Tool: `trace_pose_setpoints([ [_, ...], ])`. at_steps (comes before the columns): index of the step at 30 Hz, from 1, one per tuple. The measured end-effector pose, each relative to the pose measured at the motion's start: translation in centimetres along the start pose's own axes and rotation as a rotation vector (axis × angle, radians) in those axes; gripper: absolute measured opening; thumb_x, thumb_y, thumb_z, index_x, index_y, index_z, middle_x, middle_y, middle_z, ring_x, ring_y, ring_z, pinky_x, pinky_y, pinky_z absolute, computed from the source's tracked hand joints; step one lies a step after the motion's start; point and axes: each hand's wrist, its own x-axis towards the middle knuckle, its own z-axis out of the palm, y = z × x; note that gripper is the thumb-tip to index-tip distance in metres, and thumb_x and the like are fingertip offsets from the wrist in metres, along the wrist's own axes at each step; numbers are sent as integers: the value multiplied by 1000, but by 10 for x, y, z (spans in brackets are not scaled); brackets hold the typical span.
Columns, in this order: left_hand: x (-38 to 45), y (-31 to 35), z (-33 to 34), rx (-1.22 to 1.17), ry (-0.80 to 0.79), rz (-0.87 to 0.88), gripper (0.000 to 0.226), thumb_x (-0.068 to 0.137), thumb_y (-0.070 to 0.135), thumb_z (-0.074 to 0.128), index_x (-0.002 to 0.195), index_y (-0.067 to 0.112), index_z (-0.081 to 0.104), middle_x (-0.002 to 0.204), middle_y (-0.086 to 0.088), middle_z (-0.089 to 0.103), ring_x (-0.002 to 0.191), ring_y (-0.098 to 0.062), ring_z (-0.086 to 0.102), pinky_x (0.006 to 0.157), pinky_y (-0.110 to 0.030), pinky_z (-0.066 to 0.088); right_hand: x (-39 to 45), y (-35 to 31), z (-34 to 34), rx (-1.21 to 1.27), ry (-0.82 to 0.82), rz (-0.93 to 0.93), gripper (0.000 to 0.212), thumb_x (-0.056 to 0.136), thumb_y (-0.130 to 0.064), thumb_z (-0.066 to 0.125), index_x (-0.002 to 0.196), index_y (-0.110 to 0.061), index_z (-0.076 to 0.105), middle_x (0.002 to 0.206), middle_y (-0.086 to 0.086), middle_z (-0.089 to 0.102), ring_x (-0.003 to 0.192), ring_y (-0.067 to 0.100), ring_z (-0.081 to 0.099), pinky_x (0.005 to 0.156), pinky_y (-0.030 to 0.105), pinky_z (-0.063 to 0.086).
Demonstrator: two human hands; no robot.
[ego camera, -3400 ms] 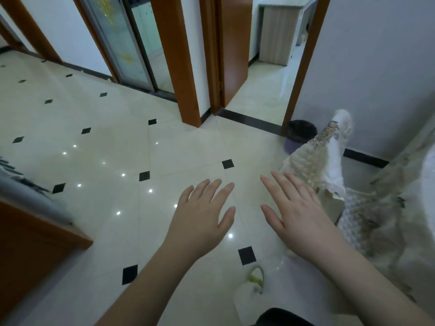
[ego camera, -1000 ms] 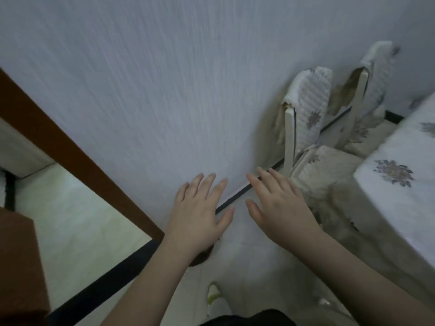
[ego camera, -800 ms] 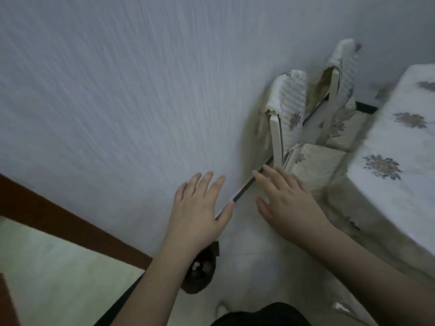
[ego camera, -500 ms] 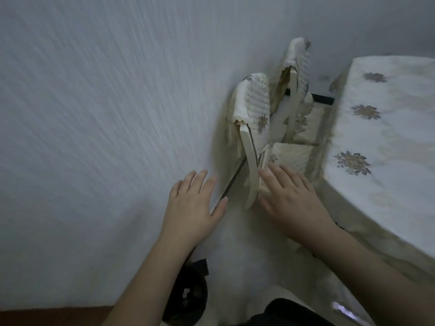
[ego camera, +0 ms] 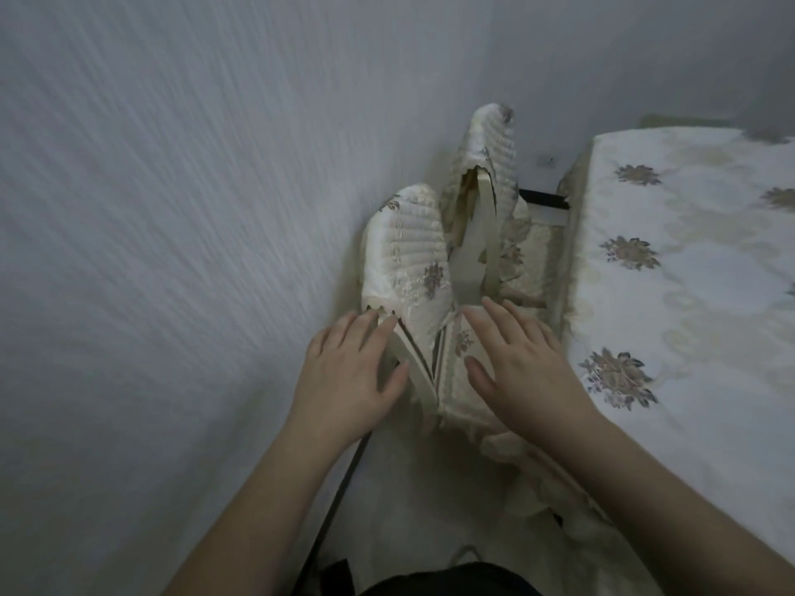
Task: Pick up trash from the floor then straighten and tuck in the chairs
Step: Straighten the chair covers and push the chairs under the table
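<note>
Both hands are open, holding nothing: the left hand [ego camera: 349, 380] by the near cream-covered chair [ego camera: 408, 268] back, the right hand [ego camera: 522, 372] over its seat beside the floral-cloth table [ego camera: 688, 294], probably to straighten it

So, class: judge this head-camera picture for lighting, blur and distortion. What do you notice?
Head view: dim, bluish light; wall streaked by motion blur; left hand, right hand and near chair fairly sharp; wide-angle lens bends the table edge.
</note>
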Motion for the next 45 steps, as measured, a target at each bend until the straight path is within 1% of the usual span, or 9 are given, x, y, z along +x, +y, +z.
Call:
trace_pose_setpoints([
  [3, 32, -1, 7, 10, -11, 3, 61, 89, 57, 34, 141, 25, 43, 145, -1, 46, 134, -21, 39, 108, -41, 30, 30, 16, 4, -9, -11, 25, 62, 89, -48, 23, 145, -23, 33, 150, 5, 37, 140, 26, 28, 113, 42, 22],
  [6, 57, -9, 15, 5, -20, -16, 63, 87, 58, 34, 140, 26, 44, 145, -1, 46, 135, -21, 39, 108, -42, 29, 56, 21, 8, 2, -9, 54, 58, 93, -46, 33, 146, -23, 30, 152, 4, 34, 141, 25, 26, 114, 42, 21],
  [14, 126, -53, 51, -6, -59, -19, 60, 84, 48, 47, 139, 24, 45, 144, -5, 46, 133, -27, 39, 108, -46, 30, 145, 11, 23, 26, -38, 0, 59, 94, -43, 42, 148, -25, 26, 154, 2, 28, 143, 24, 21, 115, 41, 16],
  [20, 185, -91, 64, -61, -51, -33, 62, 86, 51, 37, 140, 23, 41, 140, -3, 49, 130, -24, 41, 105, -43, 34, 224, -6, 30, 13, -16, -17, 59, 94, -42, 43, 148, -24, 25, 155, 4, 27, 143, 24, 19, 115, 41, 14],
  [26, 234, -117, 83, -129, -144, -53, 62, 94, 48, 39, 149, 22, 23, 150, -1, 34, 136, -20, 32, 111, -38, 28, 279, -6, 51, -16, -7, -6, 59, 92, -39, 47, 146, -22, 29, 153, 5, 31, 141, 25, 24, 115, 43, 18],
  [35, 273, -120, 112, -105, -178, -99, 69, 93, 52, 38, 150, 19, 17, 151, -5, 32, 134, -24, 35, 108, -40, 33, 348, 14, 85, -36, -93, -100, 62, 93, -38, 48, 148, -21, 26, 154, 8, 28, 142, 28, 22, 115, 44, 16],
  [40, 271, -109, 129, -368, -280, -276, 98, 87, 57, 51, 151, 20, -13, 156, -10, 20, 138, -26, 31, 106, -41, 34, 400, 26, 111, -34, -193, -160, 64, 92, -33, 46, 150, -23, 19, 156, 7, 24, 144, 26, 16, 117, 43, 12],
  [42, 267, -105, 139, -451, -343, -362, 103, 84, 58, 53, 148, 25, -20, 157, -12, 18, 133, -27, 38, 98, -41, 43, 420, 30, 124, -39, -242, -176, 64, 92, -30, 45, 150, -22, 17, 156, 7, 22, 144, 26, 15, 117, 44, 11],
  [45, 259, -97, 149, -431, -338, -413, 96, 88, 51, 49, 147, 27, -23, 148, -15, 36, 98, -25, 62, 67, -32, 47, 448, 35, 141, -96, -300, -243, 60, 94, -25, 41, 149, -21, 17, 157, 5, 19, 145, 26, 11, 117, 48, 8],
])
